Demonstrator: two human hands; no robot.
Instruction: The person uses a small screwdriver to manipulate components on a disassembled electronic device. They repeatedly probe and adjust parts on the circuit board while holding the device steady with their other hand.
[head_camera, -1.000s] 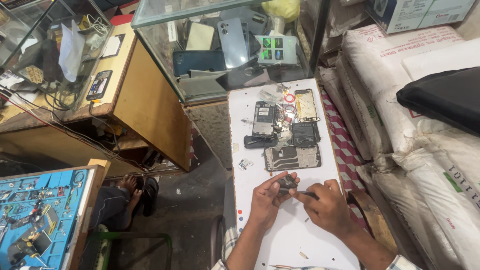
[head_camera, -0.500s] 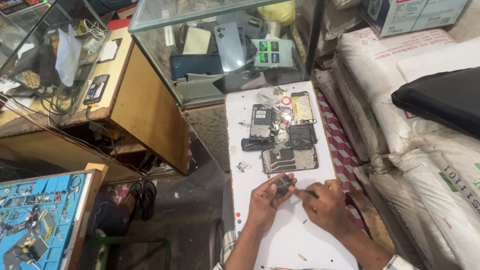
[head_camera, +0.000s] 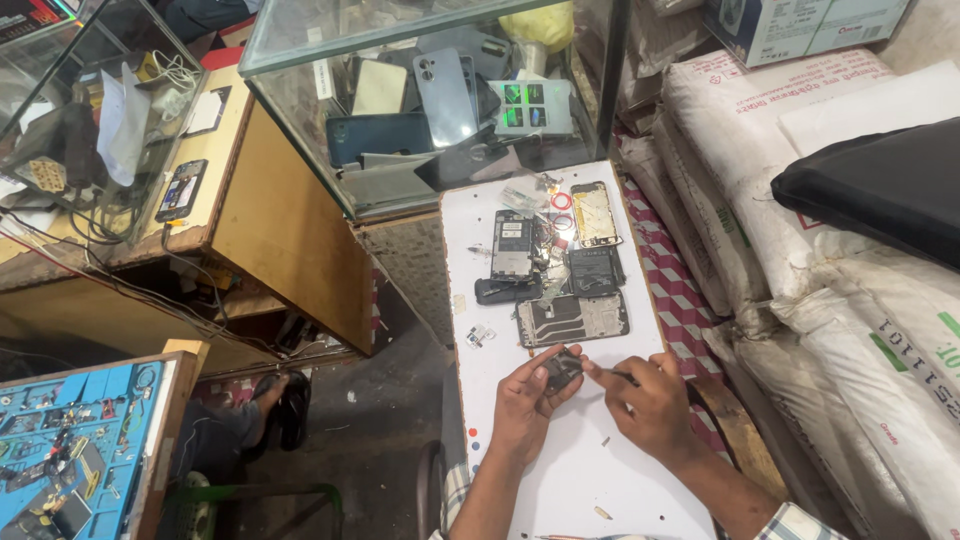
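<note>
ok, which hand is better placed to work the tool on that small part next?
Right, probably. The right hand already grips a thin tool with its tip at the small dark part. The left hand pinches that part and steadies it above the white table.

Even, fairly bright light falls from above, and the white worktop (head_camera: 560, 470) under the fingers (head_camera: 556, 357) is the brightest surface, close to washed out. The left hand (head_camera: 525, 405) and right hand (head_camera: 650, 405) cast only soft, faint shadows on it. Beyond the fingers, the glass case (head_camera: 420, 90) carries pale reflections and a milky sheen that veil what lies inside. Left of the fingers, the floor (head_camera: 380, 440) sinks into dim shadow. The small dark part (head_camera: 563, 368) between the fingers is slightly soft, its detail hard to read. Straight edges bow toward the picture's corners, a wide-lens effect.
</note>
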